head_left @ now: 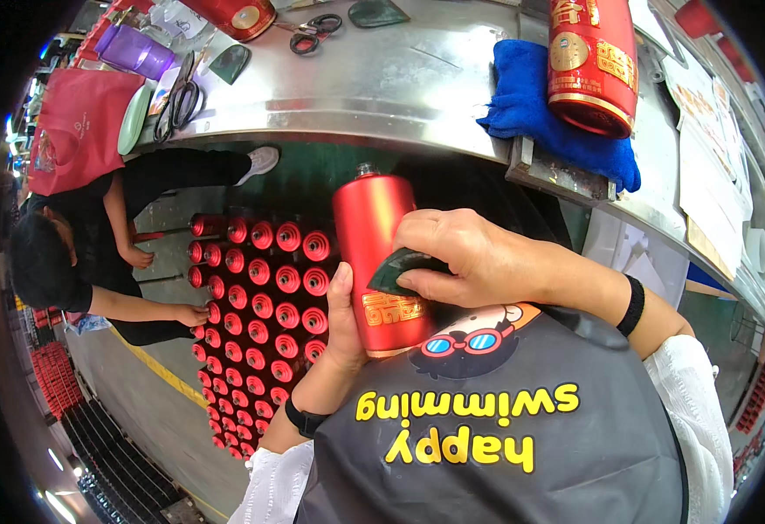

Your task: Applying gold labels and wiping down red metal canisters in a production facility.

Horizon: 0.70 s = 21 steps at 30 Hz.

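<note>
My left hand [344,323] is wrapped round the lower side of a red bottle [369,218], which stands nearly upright above my lap with its bare neck toward the bench. Gold ornament marks the bottle near its base. In my right hand [465,253] is a dark green scraper [393,272], a flat plate pinched between thumb and fingers. Its edge lies against the bottle's side, just above the gold ornament. My fingers hide part of the scraper, and the bottle hides most of my left fingers.
Ahead is a metal bench [356,83] with scissors [306,37], more green scrapers [230,63] and a purple cup [136,51]. Another red bottle [594,79] rests on a blue towel [522,92]. Rows of red bottles [262,272] stand low at left, where another person [86,236] reaches toward them.
</note>
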Motion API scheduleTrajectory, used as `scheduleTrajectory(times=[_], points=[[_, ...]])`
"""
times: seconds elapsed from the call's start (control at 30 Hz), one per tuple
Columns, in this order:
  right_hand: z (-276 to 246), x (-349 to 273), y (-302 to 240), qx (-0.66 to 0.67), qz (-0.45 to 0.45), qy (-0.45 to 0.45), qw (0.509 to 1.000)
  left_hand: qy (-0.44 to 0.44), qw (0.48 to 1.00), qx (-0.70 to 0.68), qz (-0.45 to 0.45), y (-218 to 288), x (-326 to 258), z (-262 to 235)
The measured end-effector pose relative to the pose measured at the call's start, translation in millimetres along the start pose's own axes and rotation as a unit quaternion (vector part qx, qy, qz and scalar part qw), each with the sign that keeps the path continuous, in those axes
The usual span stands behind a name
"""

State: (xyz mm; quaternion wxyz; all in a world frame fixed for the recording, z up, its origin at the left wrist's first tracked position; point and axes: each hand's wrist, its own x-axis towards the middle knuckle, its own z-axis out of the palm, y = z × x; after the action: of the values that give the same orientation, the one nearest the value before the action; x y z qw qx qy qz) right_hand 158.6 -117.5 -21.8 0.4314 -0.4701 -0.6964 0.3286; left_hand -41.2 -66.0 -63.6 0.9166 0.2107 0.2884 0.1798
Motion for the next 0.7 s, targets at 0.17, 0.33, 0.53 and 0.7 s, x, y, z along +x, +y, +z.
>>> scheduleTrajectory(times=[0.17, 0.33, 0.53, 0.7], points=[[0, -2, 4, 0.01, 0.01, 0.008, 1.0, 0.0, 1.0, -0.001, 0.008, 0, 0, 0], [0, -2, 5, -0.009, 0.024, 0.017, 1.0, 0.004, 1.0, 0.026, 0.005, 1, -1, -4], [-1, -2, 6, 0.007, 0.047, 0.048, 0.998, 0.003, 1.0, 0.019, 0.014, -2, 0, -13], [-9, -4, 3, 0.074, 0.08, 0.107, 0.988, -0.054, 0.998, 0.011, 0.018, 0, 2, 1]])
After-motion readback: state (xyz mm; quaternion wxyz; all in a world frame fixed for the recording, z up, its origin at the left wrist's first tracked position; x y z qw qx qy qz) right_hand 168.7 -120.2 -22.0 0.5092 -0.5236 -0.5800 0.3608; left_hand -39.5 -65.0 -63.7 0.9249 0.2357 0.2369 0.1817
